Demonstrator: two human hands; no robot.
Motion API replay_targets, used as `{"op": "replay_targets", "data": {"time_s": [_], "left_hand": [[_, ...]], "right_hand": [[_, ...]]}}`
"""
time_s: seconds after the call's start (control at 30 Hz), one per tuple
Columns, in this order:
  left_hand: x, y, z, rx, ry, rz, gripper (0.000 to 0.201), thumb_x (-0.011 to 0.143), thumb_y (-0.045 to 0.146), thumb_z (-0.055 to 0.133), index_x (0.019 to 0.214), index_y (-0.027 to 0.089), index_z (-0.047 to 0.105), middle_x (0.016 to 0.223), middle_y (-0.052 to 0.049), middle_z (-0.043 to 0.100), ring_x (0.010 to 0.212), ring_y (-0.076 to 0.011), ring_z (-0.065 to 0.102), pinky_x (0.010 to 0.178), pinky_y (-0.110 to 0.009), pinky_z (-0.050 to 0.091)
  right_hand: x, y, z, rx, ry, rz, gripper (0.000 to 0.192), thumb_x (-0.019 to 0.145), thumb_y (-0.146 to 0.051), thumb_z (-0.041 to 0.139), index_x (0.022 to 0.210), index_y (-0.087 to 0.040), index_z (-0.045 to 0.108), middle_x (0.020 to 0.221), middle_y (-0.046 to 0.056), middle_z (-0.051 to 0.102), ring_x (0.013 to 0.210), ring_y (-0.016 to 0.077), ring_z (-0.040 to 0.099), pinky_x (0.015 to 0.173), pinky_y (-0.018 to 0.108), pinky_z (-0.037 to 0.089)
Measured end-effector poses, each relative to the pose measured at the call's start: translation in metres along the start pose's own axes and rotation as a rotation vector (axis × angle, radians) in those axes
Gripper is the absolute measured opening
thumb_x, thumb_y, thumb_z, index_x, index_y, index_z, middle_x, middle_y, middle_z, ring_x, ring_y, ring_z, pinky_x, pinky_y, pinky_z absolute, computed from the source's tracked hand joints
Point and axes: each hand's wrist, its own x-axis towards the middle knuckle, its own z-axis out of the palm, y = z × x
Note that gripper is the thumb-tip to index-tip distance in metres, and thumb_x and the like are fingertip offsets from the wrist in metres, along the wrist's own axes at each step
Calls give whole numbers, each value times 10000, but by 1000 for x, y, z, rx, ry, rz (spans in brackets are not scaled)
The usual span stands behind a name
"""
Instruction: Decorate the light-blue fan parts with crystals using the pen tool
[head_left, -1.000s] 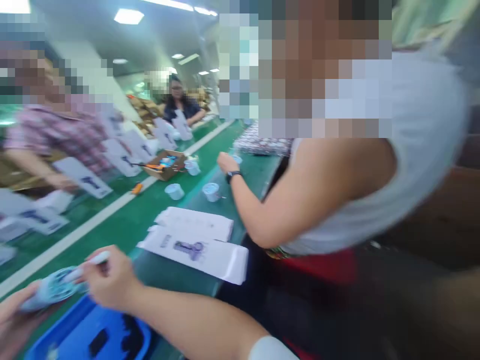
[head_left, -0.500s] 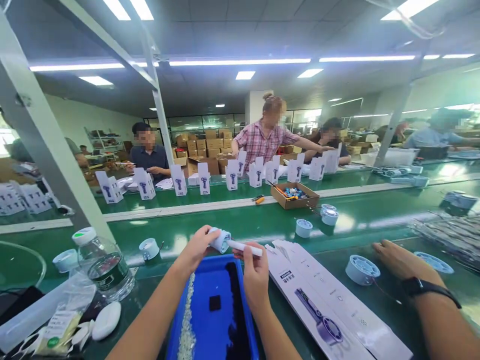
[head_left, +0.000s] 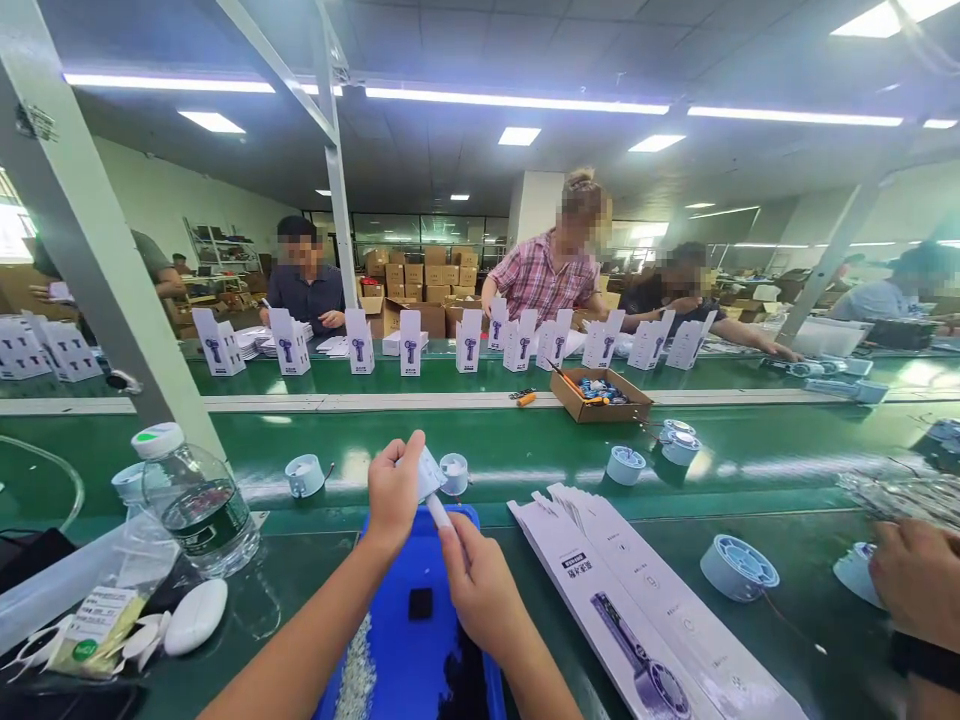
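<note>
My left hand (head_left: 395, 490) grips a light-blue round housing (head_left: 428, 473), tilted in the fingers. In my right hand (head_left: 476, 578) is a slim white stick-like tool (head_left: 437, 511), its far end against or inside the housing; I cannot tell which. Both hands are above a blue tray (head_left: 401, 655). Inside the tray are a black square piece (head_left: 420, 603), small whitish pieces (head_left: 355, 672) along the left and small black pieces (head_left: 466, 685) at the right. Just beyond my hands a similar round housing (head_left: 454, 474) stands on the green surface.
Left are a water bottle (head_left: 196, 505) and a white oval case (head_left: 196, 617). Flattened printed cartons (head_left: 630, 610) lie right of the tray. A co-worker's hand (head_left: 919, 570) is at the far right. Further off are a parts box (head_left: 600, 405) and a row of upright cartons (head_left: 409, 343).
My hands have turned the housing and tool, so the tool now points up-left from below. The co-worker's hand at right moved further right. A person opposite drew back an outstretched arm.
</note>
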Motion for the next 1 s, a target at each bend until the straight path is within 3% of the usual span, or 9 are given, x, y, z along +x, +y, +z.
{"op": "replay_targets", "data": {"time_s": [0.17, 0.3, 0.4, 0.53, 0.6, 0.73, 0.83, 0.9, 1.0], "left_hand": [[-7, 8, 7, -205, 15, -52, 489, 632, 425, 722, 504, 190, 312, 482, 84, 266, 435, -53, 242, 399, -197, 224], [-7, 7, 8, -273, -79, 14, 454, 660, 415, 723, 513, 176, 367, 517, 67, 354, 464, -53, 307, 424, -185, 282], [-3, 6, 4, -150, -281, 2, 334, 643, 373, 756, 617, 172, 491, 730, 22, 561, 593, -74, 465, 542, -189, 401], [9, 10, -7, -19, -625, -221, 326, 698, 443, 700, 837, 203, 530, 759, 10, 595, 596, -108, 517, 601, -255, 451], [16, 13, -16, 103, -608, -107, 324, 713, 460, 674, 814, 196, 515, 687, 23, 557, 578, -109, 499, 579, -244, 423], [30, 19, -36, 391, -341, 297, 391, 630, 387, 742, 775, 223, 418, 783, 21, 581, 616, -113, 490, 566, -234, 382], [36, 24, -50, 484, -370, 485, 415, 587, 336, 775, 835, 241, 456, 995, -26, 618, 782, -159, 566, 720, -280, 428], [38, 23, -56, 546, -443, 512, 416, 613, 338, 761, 931, 255, 507, 1042, -45, 621, 866, -190, 586, 804, -307, 424], [44, 14, -61, 633, -466, 422, 551, 631, 398, 750, 1084, 262, 468, 1066, -57, 610, 925, -224, 584, 835, -329, 416]], "right_hand": [[-3, -6, 7, 197, 53, 28, 386, 965, -429, 324, 967, -168, 608, 557, -63, 322, 469, 90, 269, 452, 228, 205], [-5, -3, 13, 347, 77, 71, 395, 957, -474, 340, 963, -175, 598, 546, -73, 288, 462, 88, 233, 419, 222, 194], [-5, 5, 16, 382, 139, 87, 380, 946, -491, 362, 909, -188, 589, 549, -73, 287, 467, 89, 229, 416, 219, 197], [-2, 11, 14, 386, 180, 107, 411, 926, -535, 378, 911, -186, 595, 545, -70, 293, 460, 95, 227, 399, 224, 194], [-1, 12, 12, 394, 149, 123, 438, 907, -564, 399, 922, -182, 613, 531, -71, 296, 447, 96, 235, 392, 224, 201], [1, 18, 12, 431, 210, 205, 517, 832, -658, 458, 899, -179, 642, 507, -77, 285, 424, 96, 255, 386, 224, 224], [4, 25, 11, 522, 284, 308, 597, 800, -710, 450, 937, -160, 640, 495, -90, 262, 424, 95, 234, 397, 223, 221], [6, 26, 9, 578, 324, 363, 612, 793, -712, 456, 973, -153, 630, 485, -99, 250, 419, 96, 220, 396, 223, 213], [7, 23, 6, 582, 380, 393, 599, 788, -703, 470, 977, -156, 626, 485, -100, 263, 415, 100, 229, 394, 225, 218]]}}
